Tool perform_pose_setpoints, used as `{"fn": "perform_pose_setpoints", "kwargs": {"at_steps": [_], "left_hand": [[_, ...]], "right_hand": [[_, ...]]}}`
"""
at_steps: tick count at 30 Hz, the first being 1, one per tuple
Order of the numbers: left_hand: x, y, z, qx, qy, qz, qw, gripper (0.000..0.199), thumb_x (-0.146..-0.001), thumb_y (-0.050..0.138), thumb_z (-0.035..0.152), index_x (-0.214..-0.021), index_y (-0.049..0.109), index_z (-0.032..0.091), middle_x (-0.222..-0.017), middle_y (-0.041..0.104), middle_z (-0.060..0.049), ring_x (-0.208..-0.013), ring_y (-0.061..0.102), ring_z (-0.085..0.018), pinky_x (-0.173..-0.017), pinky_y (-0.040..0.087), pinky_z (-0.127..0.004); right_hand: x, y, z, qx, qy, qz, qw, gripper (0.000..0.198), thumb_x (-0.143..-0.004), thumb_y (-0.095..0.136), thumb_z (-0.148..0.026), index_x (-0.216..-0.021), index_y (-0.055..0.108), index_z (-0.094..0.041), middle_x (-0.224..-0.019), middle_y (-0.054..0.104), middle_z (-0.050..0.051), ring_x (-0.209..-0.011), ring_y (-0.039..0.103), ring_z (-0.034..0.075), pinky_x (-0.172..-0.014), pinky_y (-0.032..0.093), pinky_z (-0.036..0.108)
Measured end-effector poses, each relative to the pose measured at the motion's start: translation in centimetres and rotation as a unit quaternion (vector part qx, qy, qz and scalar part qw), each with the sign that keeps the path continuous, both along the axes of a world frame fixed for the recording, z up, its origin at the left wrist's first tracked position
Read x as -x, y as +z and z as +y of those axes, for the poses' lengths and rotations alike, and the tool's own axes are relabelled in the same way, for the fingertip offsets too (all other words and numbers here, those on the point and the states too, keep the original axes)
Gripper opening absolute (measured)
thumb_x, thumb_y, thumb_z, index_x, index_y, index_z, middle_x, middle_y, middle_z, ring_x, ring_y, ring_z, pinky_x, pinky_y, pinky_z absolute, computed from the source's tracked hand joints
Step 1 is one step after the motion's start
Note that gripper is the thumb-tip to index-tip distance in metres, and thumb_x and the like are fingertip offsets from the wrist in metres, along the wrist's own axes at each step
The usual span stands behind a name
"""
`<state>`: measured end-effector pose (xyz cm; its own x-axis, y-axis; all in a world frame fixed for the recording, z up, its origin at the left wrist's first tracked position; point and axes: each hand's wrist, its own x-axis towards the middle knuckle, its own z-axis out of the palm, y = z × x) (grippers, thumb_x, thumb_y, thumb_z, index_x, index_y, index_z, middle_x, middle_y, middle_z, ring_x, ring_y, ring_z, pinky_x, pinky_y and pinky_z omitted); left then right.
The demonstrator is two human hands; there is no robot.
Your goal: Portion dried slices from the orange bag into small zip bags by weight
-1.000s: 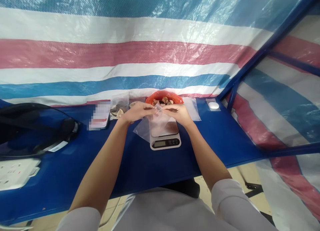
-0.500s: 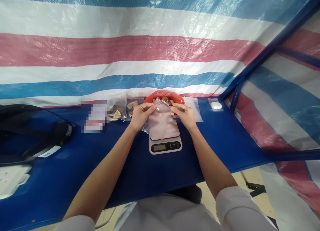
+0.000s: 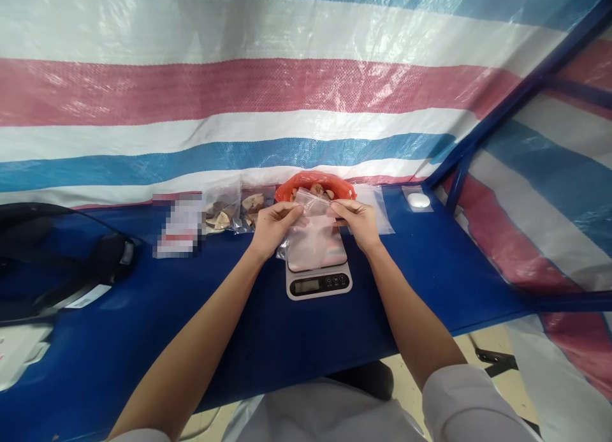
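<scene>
Between my two hands a clear zip bag (image 3: 313, 220) hangs over the scale, pinched near its top edge. My left hand (image 3: 277, 224) is closed on the bag's left upper part, and my right hand (image 3: 357, 221) grips its right upper corner. No contents show inside it. Beneath it stands a white digital kitchen scale (image 3: 319, 286) with a shiny plate; its display is too dim to read. Just behind lies an open red plastic bag (image 3: 335, 184) with brown, dried-looking slices (image 3: 317, 189) in it, partly hidden by my hands.
Left of the scale are two clear bags of dried slices (image 3: 220, 219) (image 3: 253, 206) and a blurred packet (image 3: 179, 228). Flat clear bags (image 3: 377, 209) and a white oval object (image 3: 418, 201) lie right. Black headgear (image 3: 109, 257) and a white case (image 3: 23, 353) sit far left on the blue table (image 3: 268, 346).
The zip bag's top edge is now stretched straighter between my hands, which have moved slightly apart. The whole view has shifted a little.
</scene>
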<state>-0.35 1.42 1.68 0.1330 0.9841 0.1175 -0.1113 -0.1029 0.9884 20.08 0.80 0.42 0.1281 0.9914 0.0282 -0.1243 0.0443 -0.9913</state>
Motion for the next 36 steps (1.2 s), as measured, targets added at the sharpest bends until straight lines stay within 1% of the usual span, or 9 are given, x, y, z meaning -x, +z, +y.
{"fn": "perform_pose_setpoints", "kwargs": {"at_steps": [3, 6, 10, 16, 20, 24, 30, 33, 36], "left_hand": [[0.2, 0.7, 0.0, 0.033, -0.043, -0.006, 0.999, 0.043, -0.068, 0.086, 0.053, -0.087, 0.078, 0.016, -0.079, 0.077, -0.007, -0.069, 0.07, -0.02, -0.07, 0.059, -0.033], [0.3, 1.1, 0.2, 0.017, -0.049, 0.011, 0.999, 0.042, -0.072, 0.083, 0.054, -0.085, 0.079, 0.014, -0.078, 0.076, -0.007, -0.069, 0.069, -0.019, -0.07, 0.059, -0.031], [0.4, 1.1, 0.4, -0.005, -0.028, 0.049, 0.998, 0.04, -0.074, 0.081, 0.053, -0.081, 0.079, 0.014, -0.075, 0.076, -0.007, -0.066, 0.068, -0.018, -0.067, 0.057, -0.029], [-0.1, 0.4, 0.1, -0.032, -0.004, 0.051, 0.998, 0.035, -0.076, 0.08, 0.049, -0.085, 0.08, 0.015, -0.075, 0.077, -0.006, -0.068, 0.069, -0.018, -0.07, 0.056, -0.028], [-0.4, 0.6, -0.2, -0.052, -0.003, 0.08, 0.995, 0.032, -0.079, 0.078, 0.047, -0.081, 0.079, 0.015, -0.069, 0.074, -0.003, -0.063, 0.066, -0.015, -0.067, 0.052, -0.026], [-0.3, 1.0, -0.2, -0.069, -0.006, 0.127, 0.99, 0.032, -0.078, 0.077, 0.046, -0.075, 0.078, 0.015, -0.065, 0.072, -0.002, -0.056, 0.061, -0.013, -0.059, 0.048, -0.025], [-0.9, 1.2, -0.5, -0.106, 0.037, 0.133, 0.985, 0.022, -0.081, 0.073, 0.037, -0.075, 0.077, 0.017, -0.062, 0.071, 0.0, -0.06, 0.062, -0.014, -0.065, 0.05, -0.025], [-1.9, 1.0, -0.9, -0.098, 0.047, 0.115, 0.987, 0.025, -0.082, 0.073, 0.038, -0.069, 0.074, 0.017, -0.063, 0.071, -0.001, -0.061, 0.063, -0.014, -0.066, 0.051, -0.025], [-2.9, 1.0, -1.4, -0.077, 0.023, 0.096, 0.992, 0.026, -0.083, 0.071, 0.041, -0.077, 0.075, 0.017, -0.063, 0.071, 0.0, -0.06, 0.064, -0.015, -0.065, 0.052, -0.026]], "right_hand": [[0.2, 0.0, -0.1, -0.02, 0.005, -0.014, 1.0, 0.042, -0.062, 0.086, -0.057, -0.086, 0.079, -0.022, -0.081, 0.077, 0.003, -0.078, 0.074, 0.022, -0.06, 0.063, 0.031], [0.5, 0.0, -0.4, -0.042, 0.02, -0.031, 0.998, 0.039, -0.065, 0.085, -0.055, -0.086, 0.08, -0.022, -0.077, 0.077, 0.002, -0.073, 0.073, 0.02, -0.061, 0.063, 0.031], [0.7, -0.2, -0.6, -0.045, 0.019, -0.035, 0.998, 0.04, -0.066, 0.084, -0.055, -0.088, 0.08, -0.022, -0.077, 0.076, 0.001, -0.07, 0.072, 0.017, -0.061, 0.063, 0.031], [0.4, 0.0, -0.6, -0.026, 0.046, -0.053, 0.997, 0.038, -0.069, 0.083, -0.055, -0.087, 0.081, -0.021, -0.077, 0.075, 0.001, -0.065, 0.068, 0.015, -0.055, 0.059, 0.026], [0.5, 0.5, -0.8, -0.05, 0.064, -0.087, 0.993, 0.036, -0.072, 0.08, -0.055, -0.078, 0.078, -0.02, -0.076, 0.074, 0.001, -0.066, 0.066, 0.014, -0.055, 0.056, 0.024], [0.6, 0.8, -1.0, -0.073, 0.068, -0.1, 0.99, 0.037, -0.074, 0.079, -0.056, -0.078, 0.077, -0.019, -0.075, 0.074, 0.002, -0.066, 0.066, 0.014, -0.056, 0.057, 0.025], [0.4, 1.0, -1.2, -0.065, 0.093, -0.079, 0.99, 0.039, -0.071, 0.08, -0.056, -0.085, 0.078, -0.02, -0.083, 0.076, 0.002, -0.07, 0.069, 0.016, -0.06, 0.06, 0.028], [-0.2, 1.3, -1.3, -0.055, 0.071, -0.047, 0.995, 0.04, -0.068, 0.082, -0.057, -0.083, 0.079, -0.02, -0.081, 0.075, 0.002, -0.073, 0.07, 0.018, -0.06, 0.061, 0.029], [-1.4, 1.7, -1.5, -0.053, 0.026, -0.025, 0.998, 0.041, -0.063, 0.085, -0.056, -0.084, 0.079, -0.021, -0.082, 0.076, 0.001, -0.074, 0.071, 0.019, -0.059, 0.062, 0.031]]}}
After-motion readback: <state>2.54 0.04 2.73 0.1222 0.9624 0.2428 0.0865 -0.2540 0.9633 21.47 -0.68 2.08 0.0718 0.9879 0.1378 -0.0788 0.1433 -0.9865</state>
